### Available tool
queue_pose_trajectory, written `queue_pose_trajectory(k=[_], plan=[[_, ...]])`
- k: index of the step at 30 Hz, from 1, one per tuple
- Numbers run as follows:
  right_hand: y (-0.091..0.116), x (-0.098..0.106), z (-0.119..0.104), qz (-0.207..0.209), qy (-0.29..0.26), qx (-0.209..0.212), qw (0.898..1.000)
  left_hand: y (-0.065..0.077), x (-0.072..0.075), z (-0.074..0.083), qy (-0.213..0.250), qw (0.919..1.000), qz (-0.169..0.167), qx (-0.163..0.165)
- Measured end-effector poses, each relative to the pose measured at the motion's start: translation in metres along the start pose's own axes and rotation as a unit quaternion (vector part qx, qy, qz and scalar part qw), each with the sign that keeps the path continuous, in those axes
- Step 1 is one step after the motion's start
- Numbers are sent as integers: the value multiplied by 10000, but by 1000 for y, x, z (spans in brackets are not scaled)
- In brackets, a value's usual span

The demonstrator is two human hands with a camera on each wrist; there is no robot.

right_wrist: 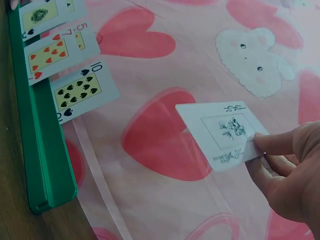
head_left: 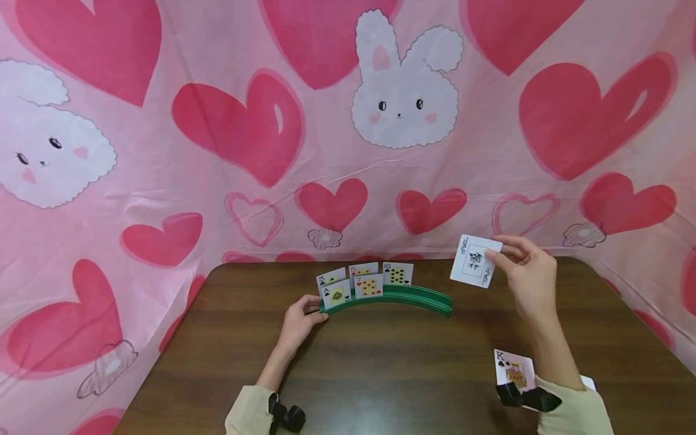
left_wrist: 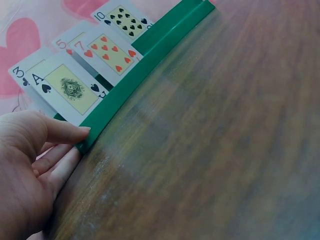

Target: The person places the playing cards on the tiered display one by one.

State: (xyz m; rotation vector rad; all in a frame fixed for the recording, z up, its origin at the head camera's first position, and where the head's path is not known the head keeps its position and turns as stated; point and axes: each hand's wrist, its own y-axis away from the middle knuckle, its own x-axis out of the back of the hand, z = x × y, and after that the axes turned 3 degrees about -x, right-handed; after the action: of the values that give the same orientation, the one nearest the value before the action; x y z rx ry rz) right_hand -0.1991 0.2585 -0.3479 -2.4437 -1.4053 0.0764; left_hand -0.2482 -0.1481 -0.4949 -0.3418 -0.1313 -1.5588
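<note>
A curved green card holder (head_left: 413,296) stands on the table. Its back row holds a black three (left_wrist: 18,72), a red five (head_left: 364,267) and a ten of spades (head_left: 398,273); an ace of spades (left_wrist: 71,89) and a seven of hearts (head_left: 369,286) stand in front. My left hand (head_left: 301,318) pinches the holder's left end, thumb on the near side, some fingers hidden behind. Right of the holder, my right hand (head_left: 524,275) pinches a joker card (head_left: 472,263) by one edge between thumb and fingers, raised above the table with its face showing.
A black king card (head_left: 513,365) lies on the brown wooden table (head_left: 391,374) near the right forearm. Another white card (head_left: 588,382) peeks out beside the right sleeve, mostly hidden. A pink cloth with hearts and rabbits (head_left: 337,151) hangs behind the table.
</note>
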Motion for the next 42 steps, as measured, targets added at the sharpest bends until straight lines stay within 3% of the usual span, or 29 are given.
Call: queue_pose_trajectory(k=[9, 12, 17, 19, 42], plan=[[6, -8, -1, -515, -662, -117, 9964, 0, 0, 3, -33, 9999, -10, 148], [7, -12, 0, -606, -627, -120, 9961, 4, 0, 11, -50, 9999, -35, 154], [8, -17, 2, -681, -455, -140, 9965, 3, 0, 9, -58, 9998, -34, 195], [9, -18, 3, -713, -377, -122, 9967, -1, 0, -1, -55, 9998, -18, 188], [17, -37, 10, -996, -134, 94, 9949, -1, 0, -1, -17, 9998, -28, 195]])
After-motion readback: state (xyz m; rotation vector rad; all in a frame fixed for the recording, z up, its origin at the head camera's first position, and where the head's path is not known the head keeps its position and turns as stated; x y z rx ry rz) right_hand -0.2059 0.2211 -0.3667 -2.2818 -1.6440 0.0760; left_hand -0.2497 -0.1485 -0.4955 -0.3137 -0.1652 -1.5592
